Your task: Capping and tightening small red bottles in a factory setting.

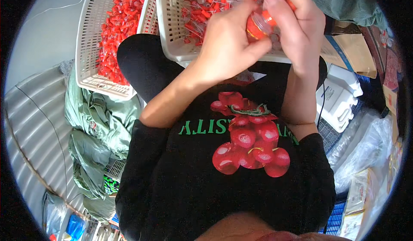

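Note:
Above the large white basket (pixel 170 30), both my hands are raised close together. My left hand (pixel 228 38) is closed around a small red and clear plastic container (pixel 258 28) with a rounded see-through wall. My right hand (pixel 301 28) pinches an orange-red plastic piece (pixel 269 18) right against that container; whether the two are joined I cannot tell. Under my hands the basket holds a heap of red plastic parts (pixel 198 17) with thin pale stems and clear round parts, partly hidden by my fingers.
To the left stands another white basket (pixel 84 64) filled with small red pieces (pixel 122 30). Green sheeting (pixel 103 120) lies beside my left side. At right are a cardboard piece (pixel 355 54), a white plastic container (pixel 337 97) and clear plastic wrap (pixel 363 150). Corrugated metal (pixel 38 120) borders the left.

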